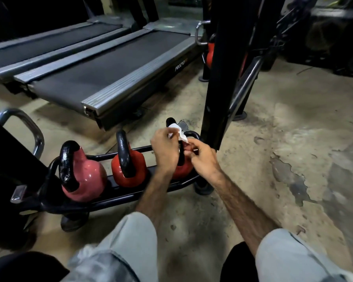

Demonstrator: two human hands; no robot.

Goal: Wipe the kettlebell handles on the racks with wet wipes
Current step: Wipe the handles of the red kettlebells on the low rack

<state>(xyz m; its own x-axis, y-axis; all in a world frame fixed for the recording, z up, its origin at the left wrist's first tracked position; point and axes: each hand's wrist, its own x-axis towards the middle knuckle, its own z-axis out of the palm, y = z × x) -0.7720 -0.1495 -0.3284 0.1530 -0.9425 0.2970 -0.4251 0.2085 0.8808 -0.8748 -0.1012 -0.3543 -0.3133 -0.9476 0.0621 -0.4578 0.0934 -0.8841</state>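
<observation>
Three red kettlebells with black handles sit in a row on a low black rack [130,197]: a pinkish one [84,180] at the left, a red one [128,169] in the middle, and a third [182,169] at the right, mostly hidden behind my hands. My left hand [165,151] and my right hand [202,157] are both over that third kettlebell's handle. A white wet wipe [179,133] is stretched between the fingers of both hands, just above the handle.
Two treadmills [110,64] lie on the floor behind the rack. A black upright post [222,78] of a taller rack stands right of my hands, with another red kettlebell [210,53] behind it. A chrome handle [29,127] is at the left. My knees are at the bottom.
</observation>
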